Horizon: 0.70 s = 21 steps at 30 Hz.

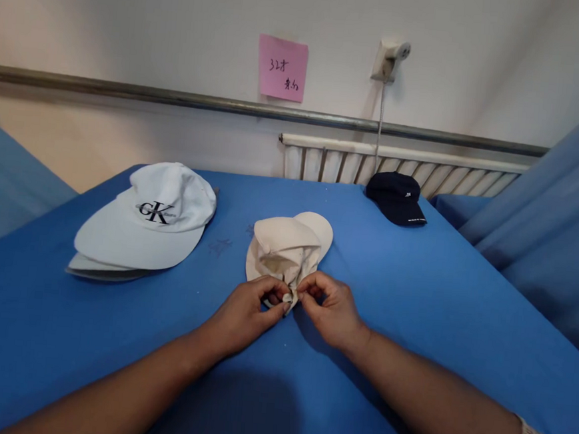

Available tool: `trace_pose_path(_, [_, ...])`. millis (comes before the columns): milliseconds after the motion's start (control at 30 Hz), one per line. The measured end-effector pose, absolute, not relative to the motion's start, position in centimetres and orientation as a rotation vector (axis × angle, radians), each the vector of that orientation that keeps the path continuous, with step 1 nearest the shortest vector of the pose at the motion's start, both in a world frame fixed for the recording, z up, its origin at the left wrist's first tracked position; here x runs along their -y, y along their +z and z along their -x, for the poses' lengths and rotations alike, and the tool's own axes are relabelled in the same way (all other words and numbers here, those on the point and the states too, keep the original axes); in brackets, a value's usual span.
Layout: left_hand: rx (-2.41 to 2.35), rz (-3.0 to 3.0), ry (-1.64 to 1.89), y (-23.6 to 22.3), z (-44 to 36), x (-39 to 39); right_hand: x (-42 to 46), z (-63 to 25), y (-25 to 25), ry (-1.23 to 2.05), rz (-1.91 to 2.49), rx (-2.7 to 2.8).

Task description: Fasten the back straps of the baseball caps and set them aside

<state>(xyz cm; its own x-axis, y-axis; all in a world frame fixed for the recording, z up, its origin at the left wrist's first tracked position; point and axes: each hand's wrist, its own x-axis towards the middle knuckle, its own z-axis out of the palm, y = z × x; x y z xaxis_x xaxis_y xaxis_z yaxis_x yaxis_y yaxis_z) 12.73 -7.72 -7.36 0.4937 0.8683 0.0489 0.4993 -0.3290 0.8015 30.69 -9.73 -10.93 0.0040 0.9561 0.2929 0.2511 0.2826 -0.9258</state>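
Note:
A beige baseball cap (288,233) lies on the blue-covered table in front of me, its brim pointing away and its inside partly showing. My left hand (257,308) pinches the near edge of this cap, at the strap with a small pale fastener (288,298). Close beside it, my right hand (332,307) pinches the strap from the other side, thumb and fingertips together. The fingertips hide part of the strap, so I cannot tell whether it is fastened.
Several stacked white caps (170,201) with a black logo lie at the left. A dark navy cap (396,195) sits at the far right. Behind the blue table (414,294) are a radiator (334,164), a metal rail (179,96) and a socket with a plug (389,61). Blue curtains (561,198) hang beside.

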Motion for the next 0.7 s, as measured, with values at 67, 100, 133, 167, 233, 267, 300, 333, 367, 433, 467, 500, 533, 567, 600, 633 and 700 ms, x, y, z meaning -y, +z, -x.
trace_pose_path(67, [-1.107, -1.978, 0.627, -7.33, -12.71, 7.61, 9.69, -30.74, -11.03, 0.822, 1.177, 1.485])
trace_pose_path(100, [-1.094, -1.989, 0.623, -7.32, -12.68, 7.57, 9.66, -30.76, -11.08, 0.822, 1.175, 1.489])
trace_pose_path(133, [-1.078, -2.008, 0.616, -7.33, -12.65, 7.54, 9.63, -30.79, -11.12, 0.823, 1.172, 1.489])
trace_pose_path(167, [-1.066, -2.03, 0.605, -7.34, -12.63, 7.54, 9.61, -30.8, -11.15, 0.826, 1.169, 1.486])
trace_pose_path(233, [-1.075, -2.065, 0.597, -7.4, -12.61, 7.62, 9.59, -30.82, -11.18, 0.839, 1.163, 1.475])
trace_pose_path(267, [-1.093, -2.07, 0.607, -7.45, -12.62, 7.7, 9.58, -30.82, -11.17, 0.846, 1.159, 1.467])
trace_pose_path(300, [-1.113, -2.067, 0.623, -7.52, -12.64, 7.79, 9.58, -30.81, -11.15, 0.853, 1.152, 1.461])
trace_pose_path(333, [-1.132, -2.058, 0.643, -7.61, -12.67, 7.88, 9.59, -30.81, -11.12, 0.857, 1.144, 1.453])
trace_pose_path(367, [-1.147, -2.047, 0.661, -7.7, -12.69, 7.95, 9.59, -30.8, -11.09, 0.858, 1.138, 1.445])
trace_pose_path(433, [-1.152, -2.033, 0.678, -7.92, -12.71, 8.03, 9.6, -30.79, -11.01, 0.851, 1.137, 1.432])
trace_pose_path(467, [-1.145, -2.031, 0.679, -8.02, -12.69, 8.02, 9.6, -30.79, -10.98, 0.846, 1.14, 1.43])
trace_pose_path(500, [-1.134, -2.032, 0.679, -8.11, -12.66, 7.98, 9.6, -30.79, -10.94, 0.841, 1.145, 1.429])
trace_pose_path(533, [-1.122, -2.035, 0.679, -8.18, -12.62, 7.92, 9.61, -30.8, -10.9, 0.837, 1.147, 1.431])
trace_pose_path(567, [-1.113, -2.04, 0.679, -8.23, -12.57, 7.84, 9.62, -30.81, -10.86, 0.833, 1.148, 1.434])
trace_pose_path(600, [-1.108, -2.049, 0.68, -8.25, -12.51, 7.75, 9.63, -30.82, -10.83, 0.832, 1.146, 1.436])
trace_pose_path(633, [-1.106, -2.062, 0.68, -8.25, -12.46, 7.65, 9.64, -30.82, -10.82, 0.834, 1.143, 1.436])
trace_pose_path(700, [-1.102, -2.109, 0.677, -8.17, -12.39, 7.52, 9.66, -30.82, -10.81, 0.85, 1.137, 1.428])
